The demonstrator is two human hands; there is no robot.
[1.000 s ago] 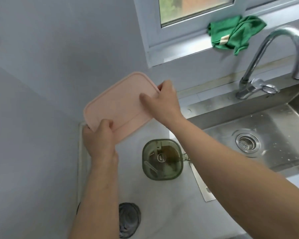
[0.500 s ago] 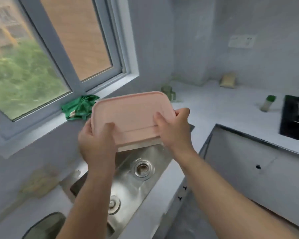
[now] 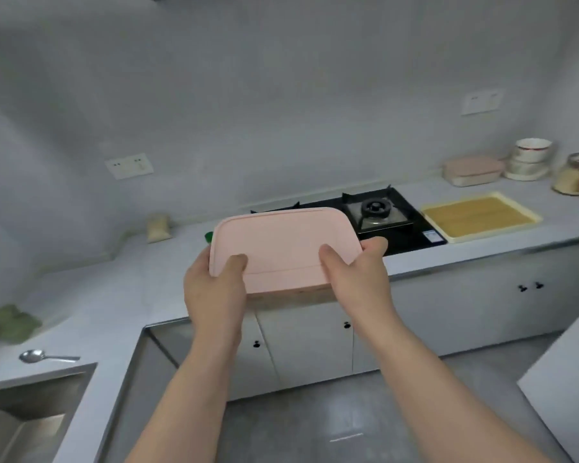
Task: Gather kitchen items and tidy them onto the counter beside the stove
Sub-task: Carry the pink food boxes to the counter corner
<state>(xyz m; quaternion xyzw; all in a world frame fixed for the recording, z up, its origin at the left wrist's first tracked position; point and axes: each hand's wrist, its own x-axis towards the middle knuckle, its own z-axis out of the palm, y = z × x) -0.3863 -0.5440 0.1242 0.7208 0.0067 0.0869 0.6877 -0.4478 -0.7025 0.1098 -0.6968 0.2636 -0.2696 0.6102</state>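
I hold a flat pink board [image 3: 283,247] with rounded corners in mid-air, in front of the counter. My left hand [image 3: 214,285] grips its near left corner and my right hand [image 3: 358,275] grips its near right corner. Behind it lies the black gas stove [image 3: 385,212]; the board hides the stove's left part. To the stove's right a yellow tray [image 3: 480,217] rests on the grey counter [image 3: 549,198]. Behind the tray stand a pink lidded box [image 3: 472,168], stacked bowls [image 3: 528,158] and a glass jar [image 3: 575,175].
A steel sink [image 3: 24,409] is at the lower left, with a metal spoon [image 3: 44,356] beside it and a green cloth [image 3: 9,324] further back. A pale sponge [image 3: 158,227] leans in the corner. White cabinet doors [image 3: 301,345] run under the counter. Another counter edge [image 3: 565,379] is at the right.
My view has swung right from the sink and window to the stove side of the kitchen. Both hands have kept hold of the pink board and carried it along.
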